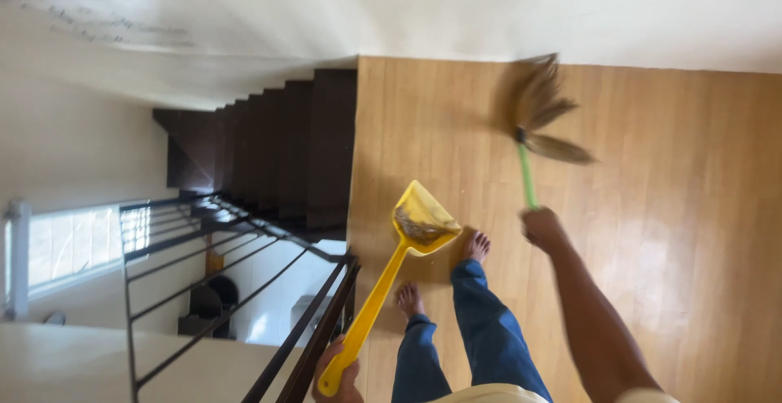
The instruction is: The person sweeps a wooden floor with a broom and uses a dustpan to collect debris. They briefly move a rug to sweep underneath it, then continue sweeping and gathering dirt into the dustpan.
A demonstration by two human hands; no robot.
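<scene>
Head view shows the left hand (338, 374) clenched around the long handle of a yellow plastic dustpan (422, 225) carrying dust, light and stiff. Right hand (544, 229) grips a green-handled soft-bristle broom (539, 118) over the wooden floor (676, 207), beside dark stairs (285, 150).

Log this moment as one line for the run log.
left hand: grips yellow dustpan handle, debris inside | right hand: grips green-handled broom | wooden floor, beside stairs

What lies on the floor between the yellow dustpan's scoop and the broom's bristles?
In the head view, only bare wooden floor lies between the dustpan and the broom; the bare feet stand below that stretch.
</scene>
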